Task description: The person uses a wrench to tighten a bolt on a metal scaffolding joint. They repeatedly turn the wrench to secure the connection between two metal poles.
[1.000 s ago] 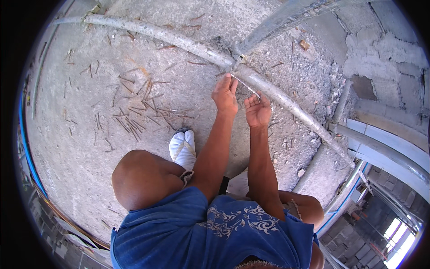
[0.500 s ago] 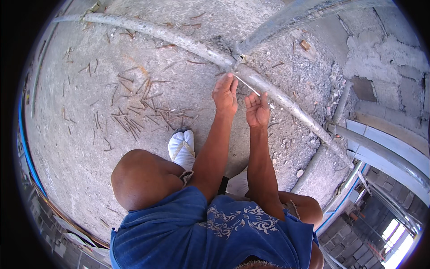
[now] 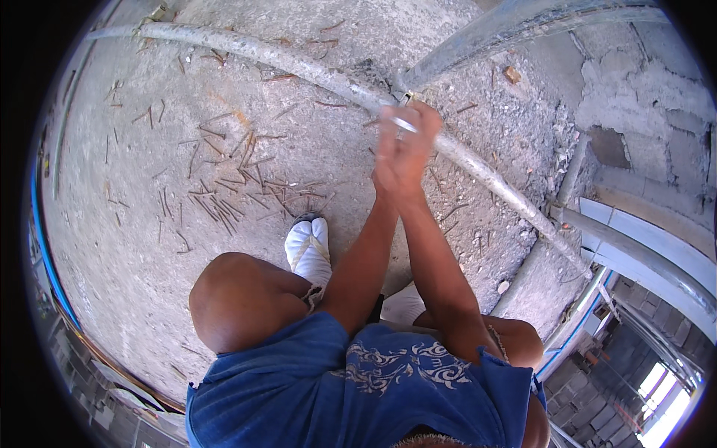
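A slim silver metal rod [image 3: 404, 125], blurred by motion, shows between my hands at a metal clamp [image 3: 405, 98]. The clamp sits where a long grey pipe [image 3: 314, 73] on the floor meets a second pipe [image 3: 478, 41] that rises toward the upper right. My right hand [image 3: 414, 145] is closed about the rod, its fingers curled over the pipe. Close against it on the left is my left hand [image 3: 385, 149], its fingers too smeared to make out. Both wrists are nearly touching.
Many rusty nails [image 3: 216, 205] lie scattered on the rough concrete floor [image 3: 149, 261] to the left. Rubble [image 3: 534, 127] borders a grey block wall [image 3: 642, 97] at right. White split-toe footwear [image 3: 308, 243] is just below the nails. Another pipe [image 3: 642, 250] runs along the right side.
My right hand has swung up and left from the rod's far end to beside my left hand. The rod has turned with it, away from its slant toward the lower right.
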Motion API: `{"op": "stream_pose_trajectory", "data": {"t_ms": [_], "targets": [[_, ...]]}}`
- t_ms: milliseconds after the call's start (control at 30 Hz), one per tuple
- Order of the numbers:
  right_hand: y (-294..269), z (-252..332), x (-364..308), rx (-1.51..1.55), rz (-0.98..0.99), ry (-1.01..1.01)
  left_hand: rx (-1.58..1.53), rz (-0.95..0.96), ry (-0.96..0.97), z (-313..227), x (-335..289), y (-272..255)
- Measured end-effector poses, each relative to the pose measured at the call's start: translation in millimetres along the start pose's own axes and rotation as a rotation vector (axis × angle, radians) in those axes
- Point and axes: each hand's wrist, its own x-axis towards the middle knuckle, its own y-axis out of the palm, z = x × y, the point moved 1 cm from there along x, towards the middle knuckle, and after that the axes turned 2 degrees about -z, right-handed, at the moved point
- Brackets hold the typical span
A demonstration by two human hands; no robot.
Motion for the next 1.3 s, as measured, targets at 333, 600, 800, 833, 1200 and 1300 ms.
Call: {"op": "stream_pose_trajectory", "data": {"t_ms": [333,600,800,833,1200,1300], "targets": [[130,-31,-29,-0.482,0.952,-0.288,0.037,0.018,-0.506,14,-4,12],[139,-44,-18,-0.489,1.114,-0.131,-0.054,0.027,-0.471,-4,4,5],[137,-45,-6,-0.418,1.084,-0.113,0.137,-0.089,-0.283,12,3,5],[133,-43,-10,-0.45,1.078,-0.166,0.136,-0.081,-0.334,14,5,2],[106,-14,-5,-0.311,0.713,-0.293,0.156,-0.087,-0.416,9,4,8],[94,-9,-6,-0.16,0.596,-0.29,0.152,-0.064,-0.438,5,5,10]]}}
